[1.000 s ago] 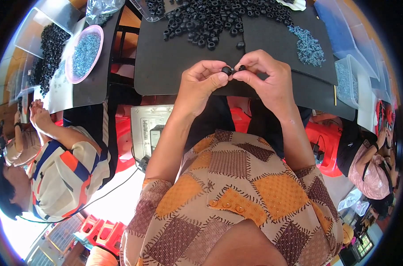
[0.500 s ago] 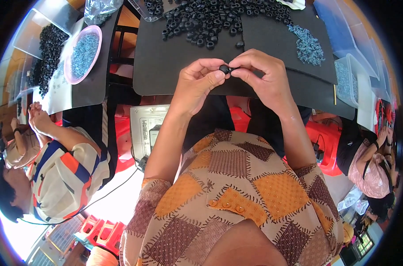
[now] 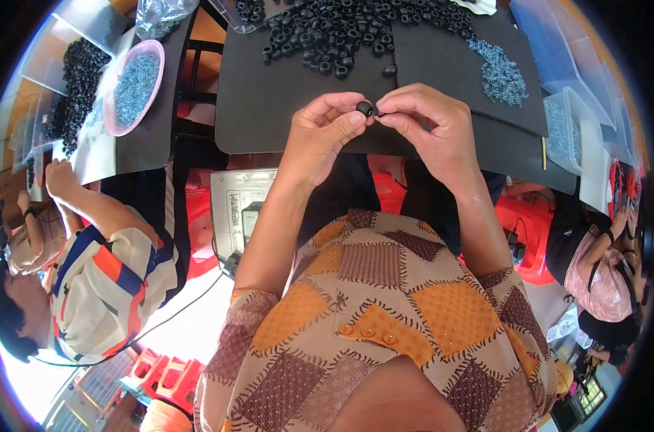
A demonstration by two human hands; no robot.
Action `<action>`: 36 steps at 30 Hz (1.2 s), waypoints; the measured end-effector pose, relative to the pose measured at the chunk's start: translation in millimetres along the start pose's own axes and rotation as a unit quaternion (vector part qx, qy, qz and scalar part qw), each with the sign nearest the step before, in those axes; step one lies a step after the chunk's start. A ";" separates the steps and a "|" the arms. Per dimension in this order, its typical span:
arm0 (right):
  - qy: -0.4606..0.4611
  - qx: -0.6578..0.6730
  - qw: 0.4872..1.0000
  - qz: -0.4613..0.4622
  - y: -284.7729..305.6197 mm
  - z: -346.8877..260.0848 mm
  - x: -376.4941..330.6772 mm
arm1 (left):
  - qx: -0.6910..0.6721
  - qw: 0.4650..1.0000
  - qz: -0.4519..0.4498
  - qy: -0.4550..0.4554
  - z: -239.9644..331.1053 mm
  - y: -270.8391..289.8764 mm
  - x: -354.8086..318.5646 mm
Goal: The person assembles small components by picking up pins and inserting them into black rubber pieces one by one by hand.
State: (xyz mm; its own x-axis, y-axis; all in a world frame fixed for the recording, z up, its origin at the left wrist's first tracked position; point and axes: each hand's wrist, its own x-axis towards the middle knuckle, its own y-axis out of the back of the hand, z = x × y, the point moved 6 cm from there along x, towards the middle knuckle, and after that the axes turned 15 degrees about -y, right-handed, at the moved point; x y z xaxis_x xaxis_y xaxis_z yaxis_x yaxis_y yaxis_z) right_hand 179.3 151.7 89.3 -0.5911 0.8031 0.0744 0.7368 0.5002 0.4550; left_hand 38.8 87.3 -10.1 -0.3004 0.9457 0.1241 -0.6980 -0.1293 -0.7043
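Observation:
My left hand (image 3: 318, 137), closed at the fingertips, pinches a small round black hollow plastic piece (image 3: 364, 109), its hole facing right. Just to the right, the thumb and fingers of my right hand (image 3: 436, 124) are pinched on a tiny dark piece (image 3: 379, 114), mostly hidden by the fingertips. A narrow gap separates the two pieces, held above the near part of the black tabletop (image 3: 255, 115). Beyond my hands lies a heap of similar black hollow pieces (image 3: 334, 39), with one loose piece (image 3: 389, 70) nearer me. A pile of small bluish spring-like pieces (image 3: 501, 75) lies at the right.
A pink-rimmed dish (image 3: 158, 86) of bluish pieces and a clear bin of black pieces (image 3: 82, 72) stand at left. Another clear bin (image 3: 573, 137) is at far right. A co-worker (image 3: 111, 281) sits at left; red stools (image 3: 532, 237) stand below the table.
My right hand has drawn slightly to the right, opening a gap between its tiny piece and the round black one. The left co-worker's hands have shifted.

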 end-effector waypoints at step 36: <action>0.021 -0.057 0.998 0.029 -17.9 11.5 3.4 | 0.289 0.953 -0.022 -0.091 25.1 -7.3 0.5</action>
State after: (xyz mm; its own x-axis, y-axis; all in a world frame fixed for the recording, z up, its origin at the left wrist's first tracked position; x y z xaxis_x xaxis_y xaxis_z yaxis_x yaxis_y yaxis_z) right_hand 167.8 149.1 71.2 -0.5631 0.8145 0.1400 0.7300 0.4109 0.5461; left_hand 27.5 81.2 12.6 -0.3343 0.8931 0.3010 -0.9378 -0.2836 -0.2003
